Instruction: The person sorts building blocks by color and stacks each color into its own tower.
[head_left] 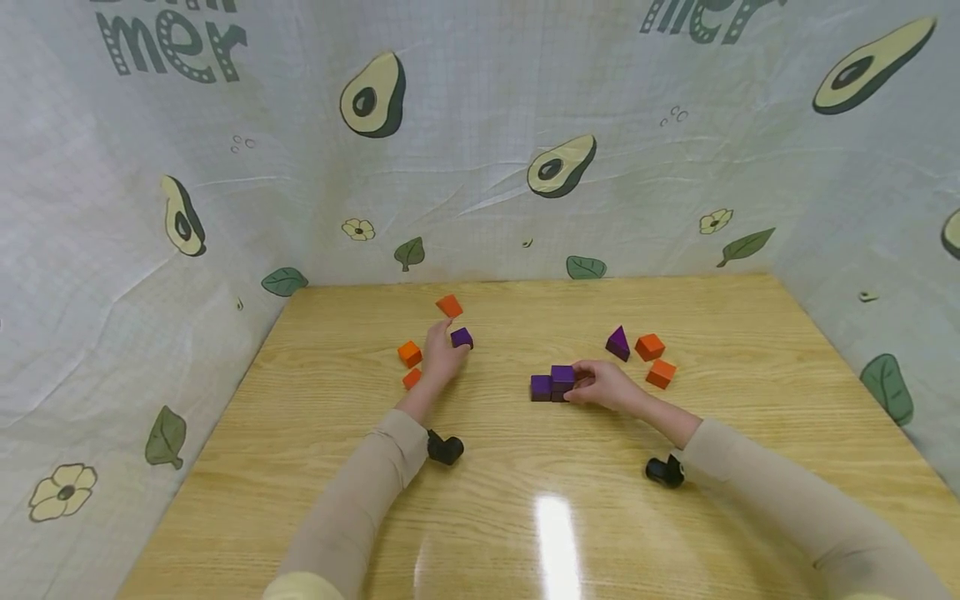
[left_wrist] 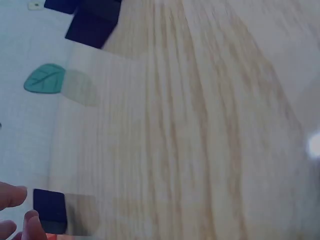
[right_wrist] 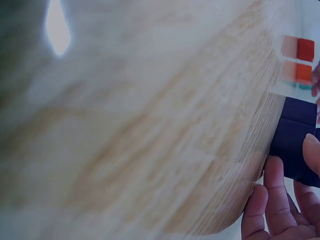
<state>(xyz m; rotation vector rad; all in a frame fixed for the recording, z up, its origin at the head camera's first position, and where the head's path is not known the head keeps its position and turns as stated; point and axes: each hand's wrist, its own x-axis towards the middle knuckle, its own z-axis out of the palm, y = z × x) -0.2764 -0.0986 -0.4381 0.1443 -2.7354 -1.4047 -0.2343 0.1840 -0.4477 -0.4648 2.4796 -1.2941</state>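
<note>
On the table, two purple cubes stand side by side: a left cube [head_left: 541, 387] and one beneath an upper purple cube [head_left: 562, 377]. My right hand [head_left: 606, 385] reaches in from the right and holds the upper cube. In the right wrist view, its thumb and fingers lie around the dark purple cubes [right_wrist: 292, 142]. Farther left, another purple cube [head_left: 462, 338] sits just right of my left hand [head_left: 444, 354]. In the left wrist view, the fingers spread beside that cube [left_wrist: 50, 210], with a gap at the upper fingertip; thumb contact is unclear.
Left of the left hand lie two orange blocks [head_left: 409, 354], with an orange wedge [head_left: 450, 305] beyond it. A purple triangular block [head_left: 618, 343] and two orange cubes [head_left: 650, 347] sit behind the right hand. A patterned cloth [head_left: 480, 225] borders the table.
</note>
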